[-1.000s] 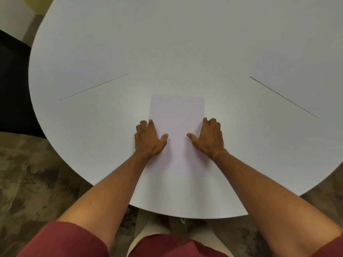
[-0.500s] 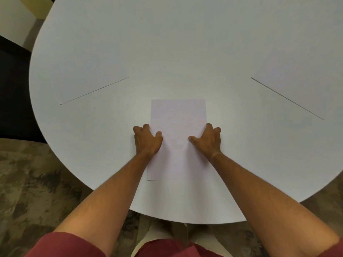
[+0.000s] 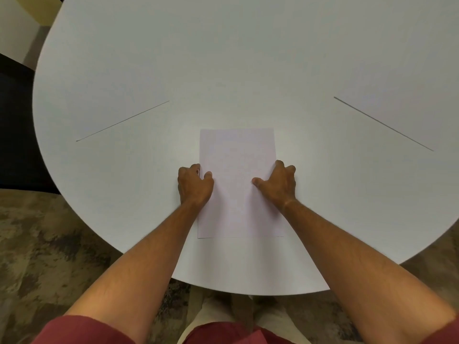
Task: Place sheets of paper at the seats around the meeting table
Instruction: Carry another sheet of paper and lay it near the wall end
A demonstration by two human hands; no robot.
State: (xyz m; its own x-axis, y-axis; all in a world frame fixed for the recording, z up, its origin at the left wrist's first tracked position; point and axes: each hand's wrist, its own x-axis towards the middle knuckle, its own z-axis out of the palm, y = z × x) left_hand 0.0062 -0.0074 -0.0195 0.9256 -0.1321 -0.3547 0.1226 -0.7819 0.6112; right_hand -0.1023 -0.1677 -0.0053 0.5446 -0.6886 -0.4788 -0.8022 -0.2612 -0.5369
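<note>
Our left hand (image 3: 195, 184) and right hand (image 3: 278, 184), fingers curled, pinch the sheet (image 3: 238, 155) at its nine and three o'clock edges, flat on the tabletop (image 3: 223, 58).

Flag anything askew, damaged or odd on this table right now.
Nothing stands out. The sheet of paper lies flat and square to the near edge of the white table, uncreased, with the left hand and right hand at its side edges.
</note>
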